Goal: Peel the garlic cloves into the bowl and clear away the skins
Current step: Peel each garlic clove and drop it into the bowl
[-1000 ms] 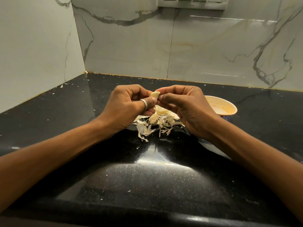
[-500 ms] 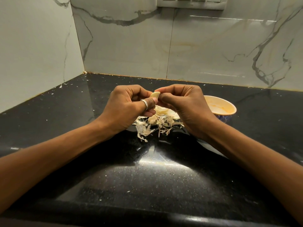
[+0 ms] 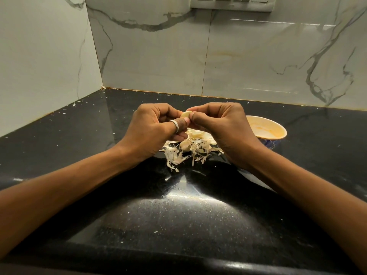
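Change: none to speak of. Over the last second both hands and the clove have stayed at the same spot, mid-frame above the pile.
Meaning: my read is that the same clove is still being worked. Nothing dropped in the bowl this second, cleanup not started.
Left hand (image 3: 153,132): centre-left, fingers curled, thumb and forefinger pinching the near end of the garlic clove (image 3: 186,114). Ring (image 3: 175,125) on one digit.
Clove: held off the counter (image 3: 178,215) between both sets of fingertips. Pale bare tip shows, rest covered, so I can't tell how much skin is left.
Skins (image 3: 190,149): loose pale heap on the black counter, directly under the hands. A rounder lump in it may be an unpeeled clove, not confirmed.
Right hand (image 3: 224,128): centre-right, curled, pinching the clove's other end.
Bowl (image 3: 285,132): right of centre, just behind the right hand, upright. Inside looks yellow-orange with no cloves in the part showing — near side hidden by the hand.
Counter: small skin flecks scattered toward the left edge and the front.
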A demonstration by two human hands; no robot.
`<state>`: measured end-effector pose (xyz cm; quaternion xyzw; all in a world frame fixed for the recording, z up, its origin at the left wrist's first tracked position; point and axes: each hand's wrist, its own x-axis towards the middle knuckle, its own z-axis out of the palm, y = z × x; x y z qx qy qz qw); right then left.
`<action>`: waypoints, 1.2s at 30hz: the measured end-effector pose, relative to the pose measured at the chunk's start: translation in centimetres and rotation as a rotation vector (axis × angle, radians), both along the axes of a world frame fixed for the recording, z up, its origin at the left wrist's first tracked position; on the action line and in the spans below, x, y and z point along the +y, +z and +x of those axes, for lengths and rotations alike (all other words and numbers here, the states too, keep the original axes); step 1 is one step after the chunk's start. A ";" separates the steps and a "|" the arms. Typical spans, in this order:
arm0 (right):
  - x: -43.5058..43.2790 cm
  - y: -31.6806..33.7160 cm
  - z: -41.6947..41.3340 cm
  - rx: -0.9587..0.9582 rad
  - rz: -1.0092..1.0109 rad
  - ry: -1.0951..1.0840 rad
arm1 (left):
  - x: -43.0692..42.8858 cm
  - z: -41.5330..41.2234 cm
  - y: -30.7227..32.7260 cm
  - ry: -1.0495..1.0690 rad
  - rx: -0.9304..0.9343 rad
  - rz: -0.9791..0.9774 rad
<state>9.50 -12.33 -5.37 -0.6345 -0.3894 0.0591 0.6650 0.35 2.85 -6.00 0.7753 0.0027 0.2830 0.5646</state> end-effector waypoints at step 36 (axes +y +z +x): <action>-0.3 0.4 0.2 0.175 0.056 0.075 | 0.0 -0.2 0.7 -0.123 0.056 -0.294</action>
